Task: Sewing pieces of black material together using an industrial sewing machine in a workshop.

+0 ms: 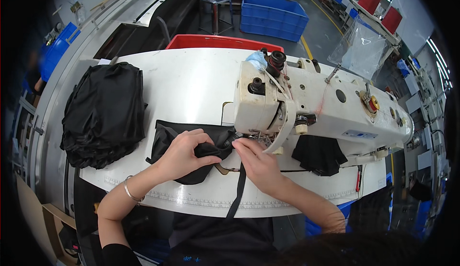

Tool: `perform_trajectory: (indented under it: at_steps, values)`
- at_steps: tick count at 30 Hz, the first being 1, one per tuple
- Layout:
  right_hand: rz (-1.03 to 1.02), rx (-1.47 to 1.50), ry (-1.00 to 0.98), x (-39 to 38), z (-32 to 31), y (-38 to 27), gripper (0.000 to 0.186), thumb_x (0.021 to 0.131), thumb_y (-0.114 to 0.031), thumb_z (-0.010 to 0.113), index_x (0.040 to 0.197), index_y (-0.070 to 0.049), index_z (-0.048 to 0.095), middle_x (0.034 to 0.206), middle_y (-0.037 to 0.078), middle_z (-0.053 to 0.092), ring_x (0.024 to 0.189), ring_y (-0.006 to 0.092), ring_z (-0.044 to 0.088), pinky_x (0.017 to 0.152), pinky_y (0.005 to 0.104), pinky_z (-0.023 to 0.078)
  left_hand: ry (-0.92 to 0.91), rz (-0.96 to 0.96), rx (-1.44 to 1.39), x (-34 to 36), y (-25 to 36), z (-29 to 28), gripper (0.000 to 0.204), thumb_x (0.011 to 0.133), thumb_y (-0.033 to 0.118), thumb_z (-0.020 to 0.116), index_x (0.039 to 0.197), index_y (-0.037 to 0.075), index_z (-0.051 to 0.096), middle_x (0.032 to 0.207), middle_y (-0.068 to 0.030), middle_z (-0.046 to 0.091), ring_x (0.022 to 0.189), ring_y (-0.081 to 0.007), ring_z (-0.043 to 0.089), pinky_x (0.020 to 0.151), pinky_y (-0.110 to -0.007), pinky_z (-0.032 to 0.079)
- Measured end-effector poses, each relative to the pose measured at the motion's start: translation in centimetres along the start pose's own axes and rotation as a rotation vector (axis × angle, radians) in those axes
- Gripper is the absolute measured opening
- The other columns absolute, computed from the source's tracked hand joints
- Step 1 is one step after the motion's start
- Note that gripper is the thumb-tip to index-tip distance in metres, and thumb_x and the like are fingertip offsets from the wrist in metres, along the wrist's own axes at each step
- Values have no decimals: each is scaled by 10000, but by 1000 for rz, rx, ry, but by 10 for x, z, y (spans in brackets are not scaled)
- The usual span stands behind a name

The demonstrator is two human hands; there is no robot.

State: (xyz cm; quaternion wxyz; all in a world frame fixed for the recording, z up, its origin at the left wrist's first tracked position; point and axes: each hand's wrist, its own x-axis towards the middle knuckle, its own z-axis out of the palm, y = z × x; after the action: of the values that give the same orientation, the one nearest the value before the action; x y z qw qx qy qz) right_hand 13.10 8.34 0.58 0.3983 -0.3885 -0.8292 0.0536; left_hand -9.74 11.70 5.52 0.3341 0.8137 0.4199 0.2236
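A piece of black fabric (165, 134) lies on the white table, its right end at the needle area of a sewing machine (268, 98). My left hand (184, 153) grips a fold of this fabric between thumb and fingers. Close to the machine's presser foot, my right hand (258, 165) pinches the fabric's edge together with a narrow black strap (235, 199). The strap hangs down from there past the table's front edge. The needle itself is hidden behind the machine head and my fingers.
A tall stack of black fabric pieces (105, 112) stands at the left. More black fabric (318, 155) lies beneath the machine arm, and red-handled snips (358, 179) rest at the right. Behind the table are a red bin (211, 41), a blue crate (273, 17) and a stool (215, 0).
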Motion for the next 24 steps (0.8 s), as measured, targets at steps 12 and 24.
perform_trajectory:
  at_steps: [12, 24]
  values:
    - [-196, -91, -100, -5, 9, 10, 390, 719, 26, 664, 1100, 66, 589, 1094, 125, 585, 820, 223, 654, 602, 308, 542, -7, -44, 117, -1, -5, 15, 235, 724, 151, 778, 872, 20, 649, 704, -65, 597, 605, -247, 563, 589, -317, 427]
    - [-147, -117, -245, -43, -12, -18, 370, 776, -167, 737, 1062, 23, 599, 1128, 179, 570, 1024, 324, 576, 829, 397, 510, 217, 460, 743, -24, 9, 44, 419, 671, 136, 651, 1069, 4, 635, 878, -64, 539, 776, -188, 547, 659, -313, 419]
